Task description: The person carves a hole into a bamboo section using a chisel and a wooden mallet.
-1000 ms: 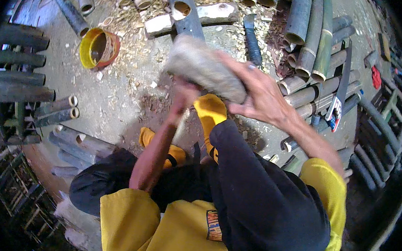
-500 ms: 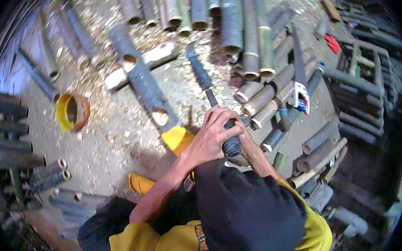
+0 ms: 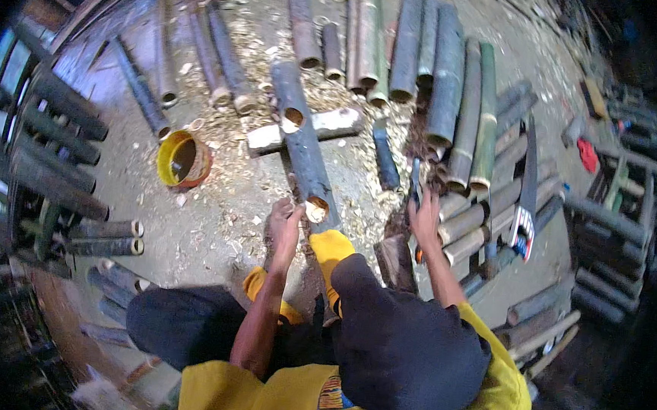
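Note:
A dark bamboo tube rests across a pale wooden block, with cut openings facing up. My yellow-socked foot is against its near end. My left hand is beside the near opening, its fingers curled together; whatever they hold is too small to make out. Farther right, my right hand has its thumb and fingers around a slim dark tool, whose kind is unclear. Between the tube and that hand, a dark blue wrapped object lies on the floor. A brown block is just below the right hand.
Wood chips cover the floor around the tube. A yellow and orange bucket stands to the left. Several bamboo tubes lie in rows at the back. A handsaw leans over more tubes at right. Stacked tubes fill the left edge.
My hands, together on a black-handled tool before, are now apart. The left has moved to the tube's near opening, the right out to the right. The whole view has shifted too.

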`<state>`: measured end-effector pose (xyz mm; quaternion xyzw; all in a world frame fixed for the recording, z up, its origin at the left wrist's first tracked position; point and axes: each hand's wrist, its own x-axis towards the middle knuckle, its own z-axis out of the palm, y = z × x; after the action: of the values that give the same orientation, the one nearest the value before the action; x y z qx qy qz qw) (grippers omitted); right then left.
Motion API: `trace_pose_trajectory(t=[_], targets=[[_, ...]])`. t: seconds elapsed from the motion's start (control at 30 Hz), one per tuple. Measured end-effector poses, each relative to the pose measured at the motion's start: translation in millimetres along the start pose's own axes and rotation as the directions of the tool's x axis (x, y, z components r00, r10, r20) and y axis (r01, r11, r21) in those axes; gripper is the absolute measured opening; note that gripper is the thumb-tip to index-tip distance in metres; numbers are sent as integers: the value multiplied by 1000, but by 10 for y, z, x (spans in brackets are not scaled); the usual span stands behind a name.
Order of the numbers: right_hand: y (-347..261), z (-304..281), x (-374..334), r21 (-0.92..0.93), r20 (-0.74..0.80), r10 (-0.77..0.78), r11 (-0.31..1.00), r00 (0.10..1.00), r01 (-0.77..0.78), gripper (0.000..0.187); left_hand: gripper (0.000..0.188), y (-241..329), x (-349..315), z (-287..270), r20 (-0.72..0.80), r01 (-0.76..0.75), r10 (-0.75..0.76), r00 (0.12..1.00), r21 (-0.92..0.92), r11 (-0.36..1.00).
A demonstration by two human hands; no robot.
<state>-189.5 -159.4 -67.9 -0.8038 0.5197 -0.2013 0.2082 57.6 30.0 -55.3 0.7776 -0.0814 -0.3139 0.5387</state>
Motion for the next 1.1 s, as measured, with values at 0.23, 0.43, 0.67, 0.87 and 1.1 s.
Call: trace_pose_trajectory(t=[0.23, 0.43, 0.67, 0.87, 1.1], targets=[[64, -426, -1861, -45, 101, 137, 990, 985, -133, 26, 61, -393, 250, 338, 357, 269, -137, 924, -350, 898], [848, -1120, -2908, -214, 245, 515, 855, 822, -472, 26, 82, -303, 72, 581, 201, 148, -126, 971, -96, 984], [992, -1912, -2592, -156, -21, 458, 876, 888, -456, 25, 58, 684, -181, 532, 575, 480, 25, 817, -704, 524], [-229, -3315, -1132, 172, -640, 108, 985, 761, 5, 27, 76, 2225, -447, 648, 512, 572, 508, 693, -819, 45], [-2512, -3028, 165, 432, -259, -467, 727, 845, 534, 66, 67, 2236, -161, 626, 386, 467, 476, 790, -882, -59]])
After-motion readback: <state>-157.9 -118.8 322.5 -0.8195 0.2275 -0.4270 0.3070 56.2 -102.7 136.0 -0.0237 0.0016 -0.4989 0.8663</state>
